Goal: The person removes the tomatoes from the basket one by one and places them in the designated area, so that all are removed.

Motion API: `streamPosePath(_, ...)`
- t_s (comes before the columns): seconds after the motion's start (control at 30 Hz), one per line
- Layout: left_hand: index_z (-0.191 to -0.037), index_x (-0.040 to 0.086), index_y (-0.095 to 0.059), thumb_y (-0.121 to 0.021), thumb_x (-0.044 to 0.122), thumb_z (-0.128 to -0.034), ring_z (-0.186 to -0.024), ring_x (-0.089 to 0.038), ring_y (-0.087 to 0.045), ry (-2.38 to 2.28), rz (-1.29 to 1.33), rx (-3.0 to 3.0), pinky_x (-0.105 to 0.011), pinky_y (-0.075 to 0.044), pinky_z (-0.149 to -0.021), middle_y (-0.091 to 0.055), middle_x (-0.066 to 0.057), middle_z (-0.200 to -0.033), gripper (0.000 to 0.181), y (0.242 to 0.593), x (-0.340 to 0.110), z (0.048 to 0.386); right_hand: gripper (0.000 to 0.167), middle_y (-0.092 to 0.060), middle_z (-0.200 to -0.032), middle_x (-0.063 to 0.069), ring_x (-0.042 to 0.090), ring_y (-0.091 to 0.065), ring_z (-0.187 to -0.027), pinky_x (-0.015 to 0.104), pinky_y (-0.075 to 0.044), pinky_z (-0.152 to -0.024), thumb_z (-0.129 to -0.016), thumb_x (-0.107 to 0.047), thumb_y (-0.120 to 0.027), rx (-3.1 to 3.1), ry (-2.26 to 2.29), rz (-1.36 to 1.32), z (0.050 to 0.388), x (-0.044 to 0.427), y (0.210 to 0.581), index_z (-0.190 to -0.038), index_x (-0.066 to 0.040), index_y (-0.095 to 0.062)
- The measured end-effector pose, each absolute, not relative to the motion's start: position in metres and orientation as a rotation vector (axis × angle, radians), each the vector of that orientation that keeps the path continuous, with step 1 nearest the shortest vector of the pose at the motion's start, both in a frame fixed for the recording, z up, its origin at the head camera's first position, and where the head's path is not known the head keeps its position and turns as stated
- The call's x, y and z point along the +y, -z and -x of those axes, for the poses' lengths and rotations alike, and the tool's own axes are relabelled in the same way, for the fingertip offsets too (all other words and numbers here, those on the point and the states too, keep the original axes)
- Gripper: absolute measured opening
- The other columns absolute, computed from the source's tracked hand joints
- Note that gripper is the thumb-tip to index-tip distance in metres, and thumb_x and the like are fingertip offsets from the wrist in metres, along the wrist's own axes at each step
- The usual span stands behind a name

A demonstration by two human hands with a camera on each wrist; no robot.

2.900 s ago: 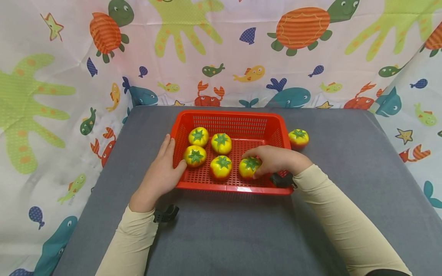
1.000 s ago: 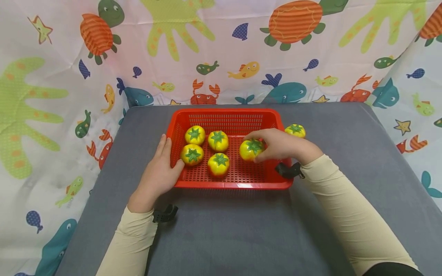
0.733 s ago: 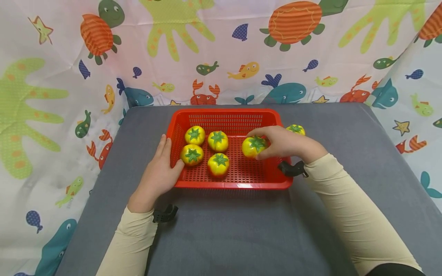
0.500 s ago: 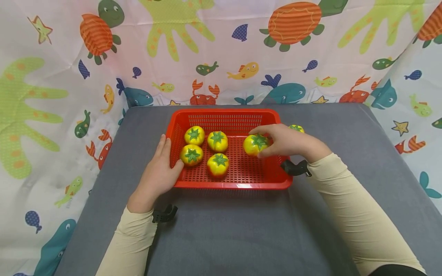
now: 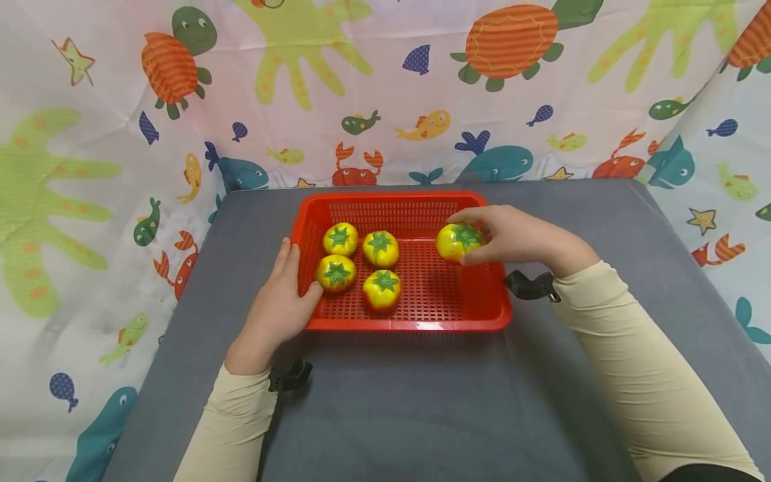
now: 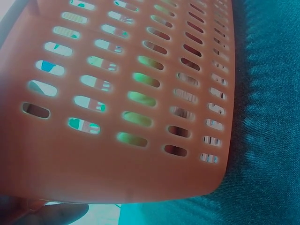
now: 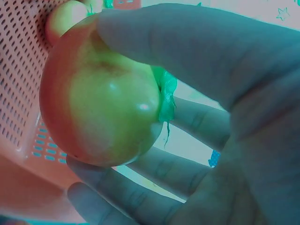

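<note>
My right hand holds a yellow-and-red tomato with a green star-shaped top, over the right part of a red plastic basket. In the right wrist view, the thumb lies along one side of this tomato and fingers reach the other. Several similar tomatoes sit in the basket's left half, among them a front one. At the basket's left end my left hand rests with straight fingers along the outside and its thumb over the rim. The left wrist view shows the perforated basket wall.
A grey cloth-covered table lies under the basket. Behind it and along the sides hangs a white curtain printed with sea animals. Black straps with devices sit at both wrists.
My right hand has carried the tomato from the basket's front right toward the back right, apparently lifting it. Another tomato outside the right wall is now hidden behind that hand. The left hand stays put.
</note>
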State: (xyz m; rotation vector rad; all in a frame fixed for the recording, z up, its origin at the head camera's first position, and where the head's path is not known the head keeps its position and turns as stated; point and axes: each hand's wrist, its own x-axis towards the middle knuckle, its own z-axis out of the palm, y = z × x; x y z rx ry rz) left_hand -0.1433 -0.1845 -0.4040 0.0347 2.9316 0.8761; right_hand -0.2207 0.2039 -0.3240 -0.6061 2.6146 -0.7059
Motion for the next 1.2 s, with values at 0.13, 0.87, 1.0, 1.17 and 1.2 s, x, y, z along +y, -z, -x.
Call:
streamPosePath(0.13, -0.169, 0.007, -0.007, -0.055, 0.033, -0.1006, -0.154, -0.045, -0.033, -0.885, -0.032, 2.938, -0.067, -0.044, -0.108, 0.007, -0.005, -0.177, 0.087, 0.405, -0.183, 0.143, 0.064, -0.067, -0.123, 0.009, 0.031, -0.059, -0.111, 0.047, -0.059, -0.087, -0.087, -0.027, -0.085, 2.631, 0.693, 0.625, 0.222, 0.210, 0.319, -0.146, -0.019, -0.061)
streamPosePath(0.87, -0.169, 0.008, -0.007, -0.053, 0.035, -0.1008, -0.151, -0.045, -0.038, -0.849, -0.034, 2.955, -0.067, -0.046, -0.107, 0.007, -0.005, -0.177, 0.087, 0.407, -0.183, 0.145, 0.069, -0.059, -0.141, 0.020, 0.045, -0.061, -0.122, 0.050, -0.062, -0.082, -0.088, -0.031, -0.083, 2.711, 0.744, 0.507, 0.228, 0.243, 0.314, -0.150, -0.017, -0.057)
streamPosePath(1.0, -0.169, 0.007, -0.008, -0.053, 0.035, -0.1009, -0.151, -0.045, -0.038, -0.848, -0.039, 2.957, -0.067, -0.046, -0.107, 0.006, -0.005, -0.177, 0.087, 0.407, -0.183, 0.145, 0.071, -0.058, -0.141, 0.021, 0.045, -0.061, -0.121, 0.049, -0.063, -0.080, -0.088, -0.033, -0.084, 2.715, 0.773, 0.450, 0.228, 0.248, 0.315, -0.151, -0.016, -0.054)
streamPosePath(1.17, -0.169, 0.008, -0.008, -0.054, 0.036, -0.0998, -0.150, -0.046, -0.040, -0.856, -0.030, 2.953, -0.066, -0.049, -0.104, 0.006, -0.005, -0.177, 0.088, 0.408, -0.183, 0.145, 0.071, -0.058, -0.141, 0.020, 0.044, -0.061, -0.119, 0.048, -0.063, -0.080, -0.088, -0.032, -0.083, 2.725, 0.787, 0.409, 0.230, 0.255, 0.317, -0.151, -0.016, -0.053)
streamPosePath(1.2, -0.169, 0.008, -0.007, -0.055, 0.036, -0.0996, -0.150, -0.046, -0.040, -0.859, -0.026, 2.953, -0.066, -0.049, -0.103, 0.006, -0.005, -0.177, 0.089, 0.408, -0.183, 0.145, 0.071, -0.058, -0.141, 0.020, 0.044, -0.061, -0.119, 0.049, -0.063, -0.080, -0.088, -0.031, -0.083, 2.730, 0.784, 0.406, 0.230, 0.256, 0.317, -0.151, -0.016, -0.053)
